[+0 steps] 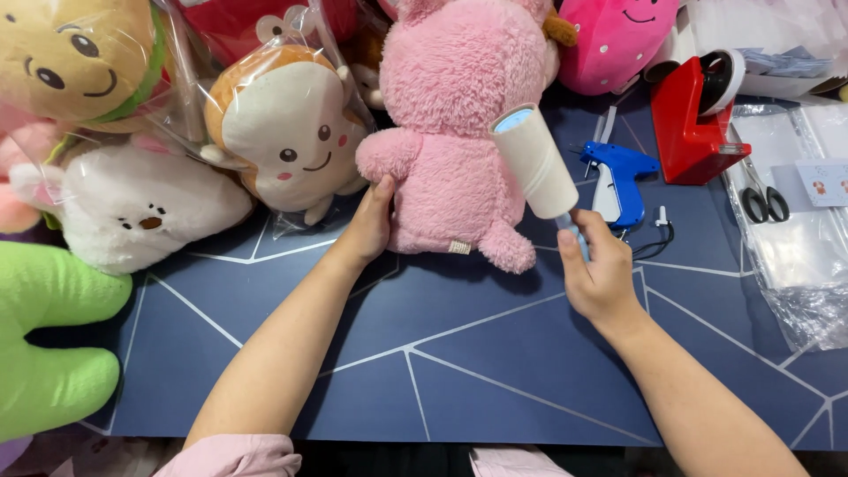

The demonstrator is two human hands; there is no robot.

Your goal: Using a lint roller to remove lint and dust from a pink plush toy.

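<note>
Right grip [599,265] around lint roller [536,162]

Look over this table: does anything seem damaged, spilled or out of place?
Nothing stands out. The left hand steadies a pink plush toy while the right hand holds a lint roller against it. No spill or damage shows.

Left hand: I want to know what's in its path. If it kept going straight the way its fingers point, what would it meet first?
The left hand already touches the pink plush toy; straight on, it likely presses into the toy's side.
</note>
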